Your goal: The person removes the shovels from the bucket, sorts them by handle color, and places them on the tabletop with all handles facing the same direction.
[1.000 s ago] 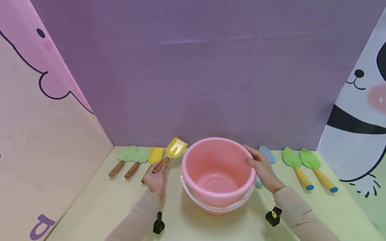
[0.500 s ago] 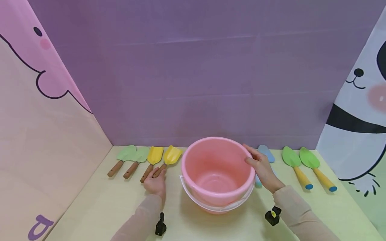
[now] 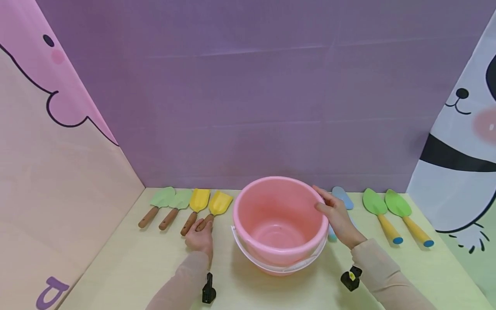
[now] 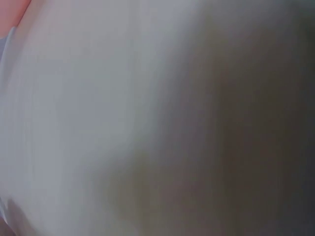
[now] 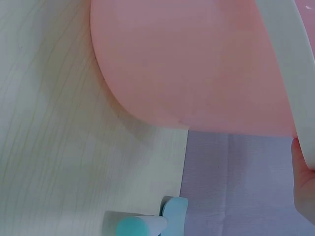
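Observation:
In the head view my left hand [image 3: 199,241] pinches the brown wooden handle of a yellow toy shovel [image 3: 220,203], whose blade lies at the table's back edge. A second yellow shovel [image 3: 199,199] lies just left of it, its handle close to my fingers. My right hand [image 3: 342,219] grips the right rim of a pink bucket [image 3: 279,254], thumb at the rim's inner side. The bucket leans toward me, with its white handle [image 3: 248,252] hanging at the front. The left wrist view is mostly dark blur; the bucket [image 4: 11,17] shows in its corner.
Two pale green shovels [image 3: 163,197] with brown handles lie at left. Blue shovels [image 3: 342,198] lie partly hidden behind my right hand; one blue shovel [image 5: 174,216] shows below the bucket in the right wrist view. Two green trowels [image 3: 374,202] with yellow handles lie at right.
My left hand has lowered the yellow shovel from above the table down beside the other yellow one, moving slightly toward me at the end. The right hand and bucket have stayed put.

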The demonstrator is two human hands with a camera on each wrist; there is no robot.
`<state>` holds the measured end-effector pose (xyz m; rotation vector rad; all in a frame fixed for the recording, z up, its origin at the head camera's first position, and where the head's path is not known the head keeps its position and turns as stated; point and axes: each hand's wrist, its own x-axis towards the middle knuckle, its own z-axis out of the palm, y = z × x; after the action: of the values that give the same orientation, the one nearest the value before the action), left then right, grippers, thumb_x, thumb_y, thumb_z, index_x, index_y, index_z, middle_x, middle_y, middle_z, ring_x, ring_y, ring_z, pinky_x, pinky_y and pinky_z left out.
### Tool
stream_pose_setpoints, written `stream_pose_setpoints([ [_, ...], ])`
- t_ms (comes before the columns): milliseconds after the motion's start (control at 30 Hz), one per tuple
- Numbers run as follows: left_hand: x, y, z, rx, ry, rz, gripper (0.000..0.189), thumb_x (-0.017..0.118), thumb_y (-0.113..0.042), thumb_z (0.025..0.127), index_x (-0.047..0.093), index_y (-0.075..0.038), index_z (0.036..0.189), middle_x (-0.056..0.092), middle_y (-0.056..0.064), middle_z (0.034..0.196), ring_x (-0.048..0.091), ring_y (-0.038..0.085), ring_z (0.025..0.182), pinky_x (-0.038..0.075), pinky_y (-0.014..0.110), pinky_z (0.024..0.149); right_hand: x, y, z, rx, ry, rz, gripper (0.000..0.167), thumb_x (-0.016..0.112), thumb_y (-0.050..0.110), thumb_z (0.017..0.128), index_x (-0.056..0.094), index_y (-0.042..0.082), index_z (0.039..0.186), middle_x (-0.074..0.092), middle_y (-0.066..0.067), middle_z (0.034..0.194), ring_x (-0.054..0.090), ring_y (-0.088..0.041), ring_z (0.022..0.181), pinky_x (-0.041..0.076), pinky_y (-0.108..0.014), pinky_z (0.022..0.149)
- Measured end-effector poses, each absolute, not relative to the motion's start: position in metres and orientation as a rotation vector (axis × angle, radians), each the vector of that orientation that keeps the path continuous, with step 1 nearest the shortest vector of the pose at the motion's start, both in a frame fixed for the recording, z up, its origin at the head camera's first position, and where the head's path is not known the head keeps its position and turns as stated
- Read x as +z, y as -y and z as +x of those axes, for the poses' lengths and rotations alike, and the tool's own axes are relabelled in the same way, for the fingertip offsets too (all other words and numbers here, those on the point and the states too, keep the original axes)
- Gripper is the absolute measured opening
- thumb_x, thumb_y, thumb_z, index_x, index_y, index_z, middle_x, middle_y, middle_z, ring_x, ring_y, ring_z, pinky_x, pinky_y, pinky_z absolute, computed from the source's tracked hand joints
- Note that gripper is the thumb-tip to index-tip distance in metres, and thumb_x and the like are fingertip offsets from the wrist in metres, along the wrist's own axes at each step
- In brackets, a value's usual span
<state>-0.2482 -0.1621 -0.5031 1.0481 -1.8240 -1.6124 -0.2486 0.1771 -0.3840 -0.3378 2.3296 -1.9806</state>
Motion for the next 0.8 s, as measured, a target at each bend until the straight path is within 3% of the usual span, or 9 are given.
stream_pose_setpoints([
  [267, -0.5090, 0.1635, -0.2497, -1.565, 1.978, 1.033, 0.033, 0.067, -0.016, 0.080, 0.064, -0.006, 0.111, 0.062, 0.019, 0.112, 0.056, 0.032, 0.104, 0.046, 0.042, 0.089, -0.3840, -0.1764, -0.2475, -1.982, -2.353, -0.296, 0.055, 0.047, 0.007, 0.087, 0.035, 0.006, 0.141, 0.042, -0.020, 0.136, 0.052, 0.002, 0.097, 0.047, -0.012, 0.079],
  [433, -0.5073, 0.1640, -0.2486, -1.665, 2.005, 0.975, 0.037, 0.065, -0.015, 0.084, 0.060, -0.003, 0.118, 0.057, 0.019, 0.121, 0.053, 0.033, 0.111, 0.046, 0.043, 0.092, -0.3829, -0.1762, -0.2466, -1.971, -2.353, -0.301, 0.055, 0.047, 0.007, 0.088, 0.035, 0.007, 0.141, 0.041, -0.019, 0.137, 0.052, 0.003, 0.096, 0.047, -0.012, 0.078],
  [800, -0.5091, 0.1633, -0.2510, -1.492, 2.115, 0.998, 0.038, 0.067, -0.021, 0.081, 0.063, -0.007, 0.116, 0.060, 0.016, 0.119, 0.053, 0.032, 0.112, 0.041, 0.043, 0.097, -0.3823, -0.1763, -0.2471, -1.987, -2.333, -0.314, 0.054, 0.047, 0.008, 0.088, 0.035, 0.007, 0.141, 0.041, -0.019, 0.137, 0.052, 0.002, 0.097, 0.047, -0.013, 0.079],
])
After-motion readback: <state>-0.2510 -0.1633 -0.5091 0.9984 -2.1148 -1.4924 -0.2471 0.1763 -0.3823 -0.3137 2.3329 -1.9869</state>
